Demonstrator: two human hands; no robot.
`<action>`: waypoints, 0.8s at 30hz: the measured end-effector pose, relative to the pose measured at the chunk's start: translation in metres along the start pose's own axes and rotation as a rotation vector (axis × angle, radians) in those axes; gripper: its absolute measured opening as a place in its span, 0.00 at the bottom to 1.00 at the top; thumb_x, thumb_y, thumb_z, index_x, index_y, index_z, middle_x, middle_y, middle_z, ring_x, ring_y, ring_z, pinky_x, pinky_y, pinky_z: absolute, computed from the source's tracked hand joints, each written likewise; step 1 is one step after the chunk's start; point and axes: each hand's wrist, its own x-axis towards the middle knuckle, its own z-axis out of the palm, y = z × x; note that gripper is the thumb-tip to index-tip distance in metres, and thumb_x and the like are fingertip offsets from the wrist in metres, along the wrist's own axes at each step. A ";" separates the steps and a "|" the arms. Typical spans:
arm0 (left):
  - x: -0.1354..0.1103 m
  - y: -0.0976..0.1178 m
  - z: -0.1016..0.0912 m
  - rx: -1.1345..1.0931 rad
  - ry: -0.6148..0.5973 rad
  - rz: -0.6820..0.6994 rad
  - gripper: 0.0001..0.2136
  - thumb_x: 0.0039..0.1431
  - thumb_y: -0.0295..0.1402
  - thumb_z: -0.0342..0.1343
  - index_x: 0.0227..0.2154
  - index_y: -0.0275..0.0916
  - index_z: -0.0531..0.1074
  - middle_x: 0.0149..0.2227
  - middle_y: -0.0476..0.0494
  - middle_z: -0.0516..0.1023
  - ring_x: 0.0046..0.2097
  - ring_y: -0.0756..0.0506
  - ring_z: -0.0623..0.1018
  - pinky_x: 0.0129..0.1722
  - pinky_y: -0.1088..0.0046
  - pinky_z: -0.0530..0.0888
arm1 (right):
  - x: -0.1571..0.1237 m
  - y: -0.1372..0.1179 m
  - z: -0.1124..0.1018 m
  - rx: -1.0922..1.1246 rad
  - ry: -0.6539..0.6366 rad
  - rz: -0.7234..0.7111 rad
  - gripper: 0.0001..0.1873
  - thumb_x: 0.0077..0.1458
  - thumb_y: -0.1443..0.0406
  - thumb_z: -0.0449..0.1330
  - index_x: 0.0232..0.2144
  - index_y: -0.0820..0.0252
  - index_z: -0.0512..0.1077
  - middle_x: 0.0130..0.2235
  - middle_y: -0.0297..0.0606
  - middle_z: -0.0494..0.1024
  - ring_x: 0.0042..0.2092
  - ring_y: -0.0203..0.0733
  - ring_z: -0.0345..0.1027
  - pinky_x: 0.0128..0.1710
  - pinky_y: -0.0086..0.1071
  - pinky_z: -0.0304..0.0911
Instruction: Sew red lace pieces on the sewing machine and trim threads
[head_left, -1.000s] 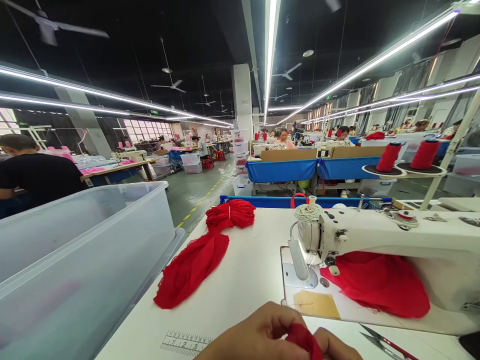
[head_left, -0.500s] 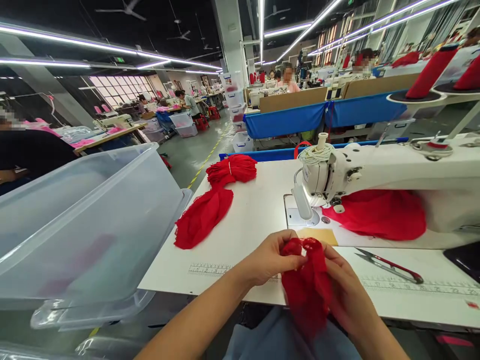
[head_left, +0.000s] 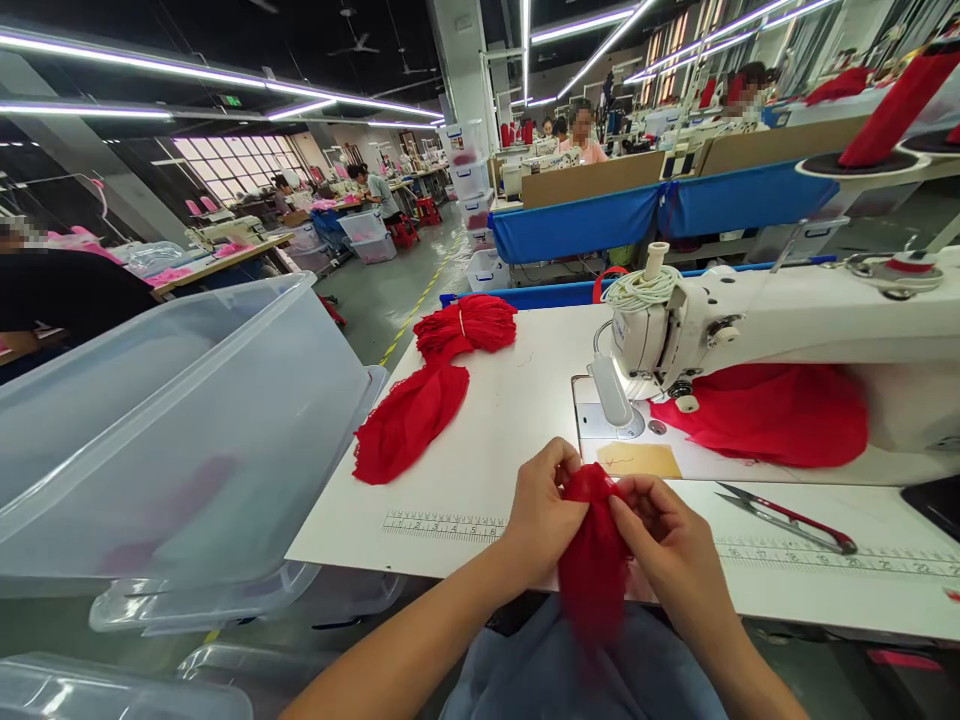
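Observation:
Between my two hands hangs a piece of red lace fabric (head_left: 594, 560), bunched at its top and draping down past the table's front edge; its lower end is blurred. My left hand (head_left: 546, 508) pinches the upper left of it between thumb and fingers. On the other side, my right hand (head_left: 667, 530) grips its upper right edge with thumb and forefinger. Just beyond my hands stands a white sewing machine (head_left: 787, 315), with more red fabric (head_left: 780, 415) lying under its arm. A yellow card (head_left: 641, 461) lies in front of the needle plate.
Red-handled thread snips (head_left: 795, 520) lie on the right over a printed ruler. At the left of the white table (head_left: 517, 400) are a tied red bundle (head_left: 480, 325) and a loose red piece (head_left: 412, 425). A large clear plastic bin (head_left: 225, 430) stands left. Several people work at machines beyond.
The red fabric has been gathered narrower, its opening at the top closed up. My right hand has shifted its hold to the upper edge, thumb now on the near side. The view tilted slightly.

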 end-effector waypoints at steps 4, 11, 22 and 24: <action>0.002 0.006 -0.007 0.027 -0.213 -0.034 0.15 0.46 0.23 0.50 0.39 0.40 0.67 0.23 0.57 0.62 0.26 0.51 0.63 0.27 0.76 0.61 | 0.001 -0.003 -0.007 -0.041 0.050 -0.033 0.21 0.47 0.47 0.64 0.29 0.58 0.71 0.25 0.34 0.72 0.26 0.36 0.64 0.23 0.27 0.62; 0.003 -0.008 -0.004 0.484 -0.099 0.112 0.11 0.39 0.19 0.48 0.26 0.38 0.68 0.28 0.49 0.72 0.30 0.48 0.69 0.31 0.72 0.64 | -0.004 0.011 -0.005 -0.200 -0.083 -0.121 0.26 0.47 0.49 0.65 0.43 0.56 0.65 0.24 0.27 0.69 0.23 0.34 0.61 0.21 0.28 0.60; 0.006 -0.004 -0.005 0.591 -0.188 0.212 0.20 0.48 0.20 0.48 0.43 0.44 0.71 0.46 0.46 0.72 0.34 0.49 0.73 0.34 0.72 0.69 | 0.008 0.017 -0.012 -0.895 0.073 -0.469 0.13 0.50 0.65 0.50 0.37 0.55 0.70 0.29 0.35 0.78 0.23 0.38 0.67 0.21 0.30 0.56; 0.006 -0.005 -0.006 0.622 -0.240 0.224 0.17 0.50 0.20 0.47 0.41 0.43 0.72 0.44 0.46 0.73 0.35 0.48 0.74 0.35 0.72 0.70 | 0.008 0.018 -0.012 -0.991 0.158 -0.534 0.13 0.50 0.66 0.48 0.36 0.56 0.70 0.30 0.36 0.77 0.23 0.38 0.66 0.21 0.30 0.53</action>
